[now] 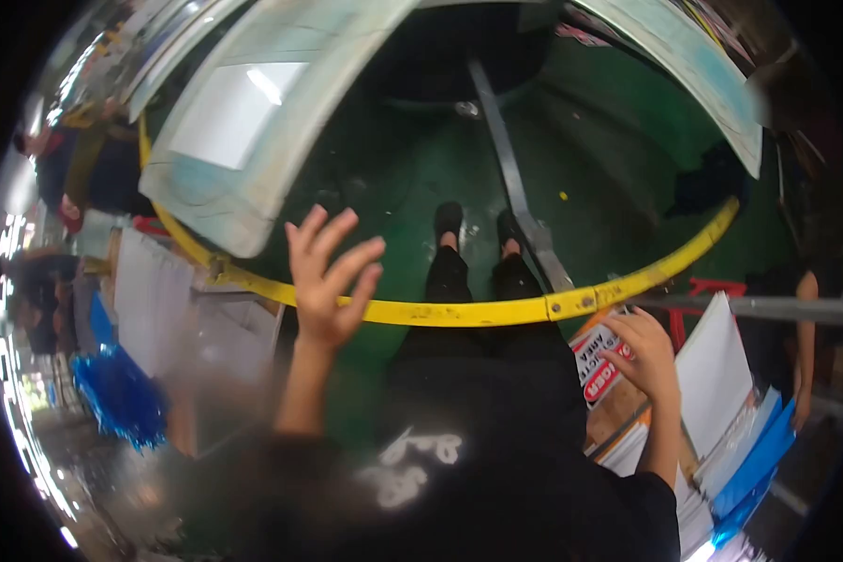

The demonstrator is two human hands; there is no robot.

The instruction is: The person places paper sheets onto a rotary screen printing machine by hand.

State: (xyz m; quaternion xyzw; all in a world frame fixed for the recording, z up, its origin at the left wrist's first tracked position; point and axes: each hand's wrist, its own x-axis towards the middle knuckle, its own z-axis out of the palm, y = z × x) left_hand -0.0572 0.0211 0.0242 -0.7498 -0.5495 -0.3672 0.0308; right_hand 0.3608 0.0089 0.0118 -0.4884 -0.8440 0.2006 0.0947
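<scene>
A curved yellow metal band (459,314) runs across in front of my body. My left hand (326,281) is raised at the band, left of centre, its fingers spread and nothing in them. Near the band's right part, my right hand (644,351) has bent fingers beside a red and white sign (598,370) with "DANGER" lettering; whether it touches the sign or holds anything is unclear. Beyond the band at the upper left hangs a pale, worn panel (197,201) with a white sheet (239,112) on it. Another pale panel (712,94) curves down at the upper right.
A grey metal bar (506,155) crosses the green floor (384,178) near my feet. Stacked white boards (150,309) and blue plastic (122,393) stand at left. White sheets (717,375) and blue sheets (754,450) are at right. Other people are partly visible at both sides.
</scene>
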